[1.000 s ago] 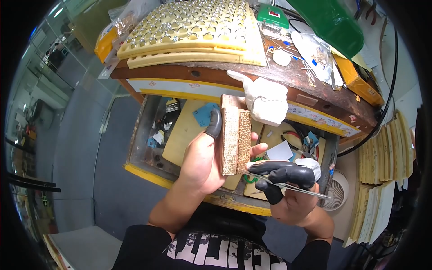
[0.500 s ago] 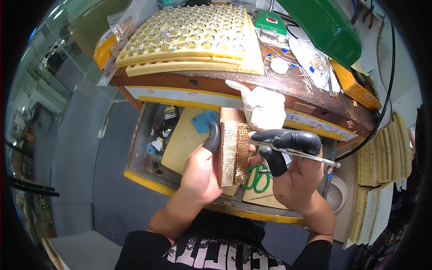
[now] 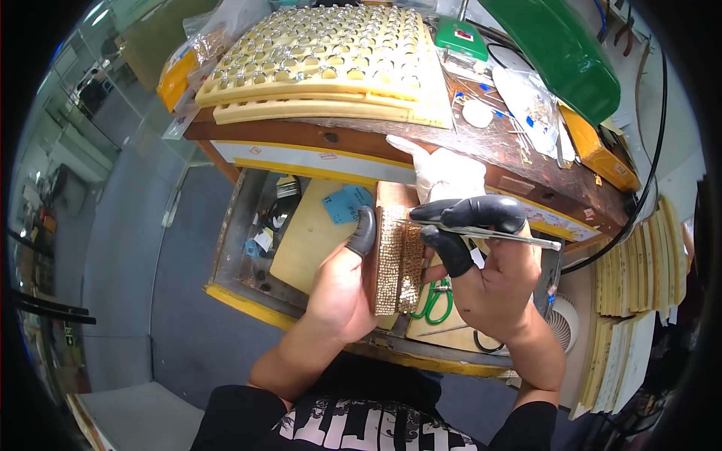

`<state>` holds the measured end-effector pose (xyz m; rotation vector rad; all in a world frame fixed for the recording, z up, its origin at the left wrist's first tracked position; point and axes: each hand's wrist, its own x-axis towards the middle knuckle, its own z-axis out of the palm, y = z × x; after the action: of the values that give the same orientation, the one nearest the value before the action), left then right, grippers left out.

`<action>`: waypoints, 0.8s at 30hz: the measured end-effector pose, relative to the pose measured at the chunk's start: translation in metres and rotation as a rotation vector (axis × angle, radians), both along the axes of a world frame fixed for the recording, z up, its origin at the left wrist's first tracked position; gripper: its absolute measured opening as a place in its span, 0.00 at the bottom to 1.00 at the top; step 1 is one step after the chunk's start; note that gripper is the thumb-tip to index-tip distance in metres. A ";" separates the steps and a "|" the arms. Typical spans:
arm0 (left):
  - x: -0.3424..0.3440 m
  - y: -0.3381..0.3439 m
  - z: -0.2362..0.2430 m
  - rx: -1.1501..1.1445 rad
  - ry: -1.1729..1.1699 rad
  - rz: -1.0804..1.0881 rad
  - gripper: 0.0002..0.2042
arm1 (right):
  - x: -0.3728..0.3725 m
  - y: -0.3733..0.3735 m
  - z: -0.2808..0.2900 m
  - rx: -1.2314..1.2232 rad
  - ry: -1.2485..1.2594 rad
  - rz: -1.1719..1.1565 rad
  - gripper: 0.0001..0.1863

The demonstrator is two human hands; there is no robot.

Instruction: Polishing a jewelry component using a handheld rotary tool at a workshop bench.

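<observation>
My left hand [image 3: 342, 289], a black finger cot on its thumb, is closed round a wooden block [image 3: 395, 193] bearing two strips of small gold pieces [image 3: 389, 263]. In my right hand [image 3: 489, 263], black cots cover several fingers, which grip slim metal tweezers [image 3: 538, 240]; their tips reach the upper part of the strips. Behind the block, a white padded object [image 3: 451, 171] sits at the workbench edge [image 3: 293, 134]. Below the hands is an open drawer [image 3: 244, 301] containing a blue card [image 3: 338, 203] and green-handled scissors [image 3: 438, 308].
Stacked yellow foam trays [image 3: 316, 101] holding rings, a green lamp hood [image 3: 553, 49], a green device [image 3: 459, 41] and an orange box [image 3: 602, 161] are on or over the bench. At right are stacked boards [image 3: 635, 263], a fan [image 3: 562, 327] and a black cable [image 3: 647, 188].
My right hand has risen with the tweezers, bringing their tips from the lower end of the gold strips to the upper part. The block sits somewhat lower in view than one second ago.
</observation>
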<state>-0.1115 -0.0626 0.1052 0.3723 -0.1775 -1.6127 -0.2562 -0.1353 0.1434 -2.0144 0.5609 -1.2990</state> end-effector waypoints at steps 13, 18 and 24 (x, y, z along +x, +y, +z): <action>0.000 0.001 0.002 -0.064 -0.038 -0.003 0.29 | 0.000 0.001 0.010 -0.002 0.069 0.039 0.09; 0.000 0.001 0.001 -0.064 -0.023 -0.002 0.29 | 0.000 0.001 0.009 -0.007 0.058 0.035 0.10; -0.001 0.000 0.000 -0.039 -0.011 0.006 0.29 | 0.000 0.000 0.009 -0.027 0.075 0.042 0.10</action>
<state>-0.1125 -0.0621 0.1053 0.3513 -0.2155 -1.5991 -0.2565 -0.1357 0.1523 -2.0925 0.5349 -1.2162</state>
